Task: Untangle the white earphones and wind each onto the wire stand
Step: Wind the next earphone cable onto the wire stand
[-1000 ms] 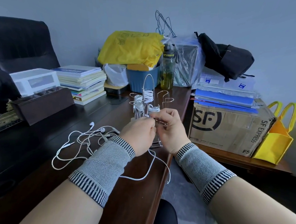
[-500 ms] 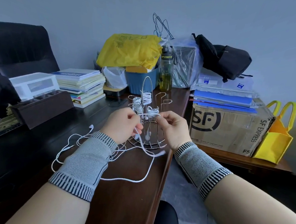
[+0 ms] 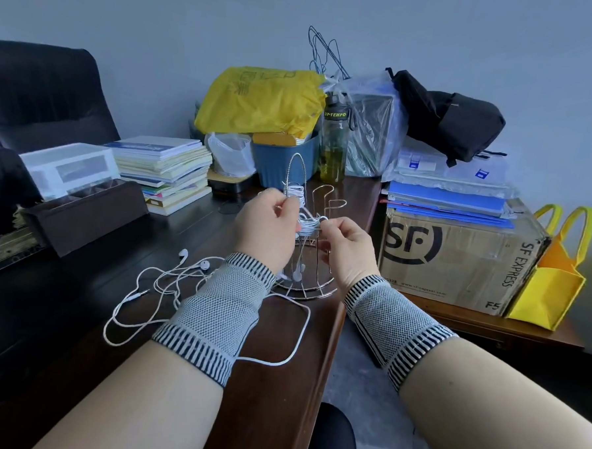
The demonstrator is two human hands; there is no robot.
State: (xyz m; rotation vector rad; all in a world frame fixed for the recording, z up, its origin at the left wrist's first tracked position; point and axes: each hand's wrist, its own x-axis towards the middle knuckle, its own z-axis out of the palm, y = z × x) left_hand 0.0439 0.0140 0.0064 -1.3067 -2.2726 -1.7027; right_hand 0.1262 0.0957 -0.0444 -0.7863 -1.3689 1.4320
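A silver wire stand (image 3: 310, 288) with several hooked arms stands near the desk's right edge. White cable is wound on some of its arms, one coil (image 3: 296, 191) high up and another between my hands. My left hand (image 3: 265, 228) pinches the white earphone cable at the stand. My right hand (image 3: 346, 246) pinches the same cable at the lower coil. A loose tangle of white earphones (image 3: 168, 279) lies on the desk to the left, with earbuds and a plug showing. A long loop (image 3: 299, 334) runs under my left wrist.
A brown organiser box (image 3: 86, 213) and a stack of books (image 3: 167, 169) sit at the left. A blue tub, yellow bag (image 3: 260, 102) and bottle (image 3: 334, 140) stand behind the stand. An SF Express carton (image 3: 457, 260) and yellow tote (image 3: 552, 275) are on the right.
Both hands have risen from the stand's base to its middle arms, drawing the cable up. The loose loop on the desk has shifted towards the stand.
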